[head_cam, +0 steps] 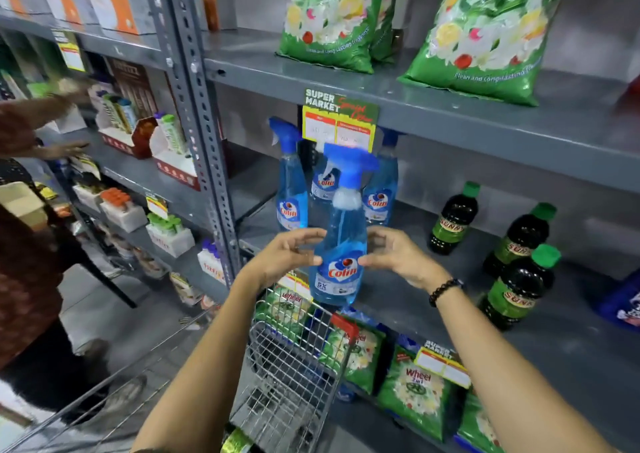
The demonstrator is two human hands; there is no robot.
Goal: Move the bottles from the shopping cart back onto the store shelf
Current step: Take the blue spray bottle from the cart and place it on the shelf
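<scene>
So the spray bottle (pixel 341 241) stood upright, long axis straight up and down, blue trigger head on top with the nozzle poking off to the right, Colin label facing the camera. It sat right between the two hands at the front edge of the grey shelf (pixel 433 300); couldn't really tell if its base was resting on the shelf or just hanging over the lip. Left hand (pixel 289 255) was curled partway with fingertips against the bottle's left side, right hand (pixel 398 255) did the same on the right side, thumb tip touching near the label, so both were lightly pinching it rather than wrapped around. Beaded bracelet (pixel 445 289) on the right wrist.

Bottle itself was clear plastic with blue liquid, a white collar under the trigger, and a red and white logo.

Just beyond the hands, further back on the same shelf, three more of the same blue sprayers (pixel 292 189) stood upright. Off to the right of the right hand were three dark bottles with green caps (pixel 523 241), upright too.

Below the hands was the wire shopping cart (pixel 294 359); its wire basket looked mostly bare from this angle. Green detergent bags (pixel 414 386) were on the lower shelf beside it, bigger ones (pixel 485 33) up top
</scene>
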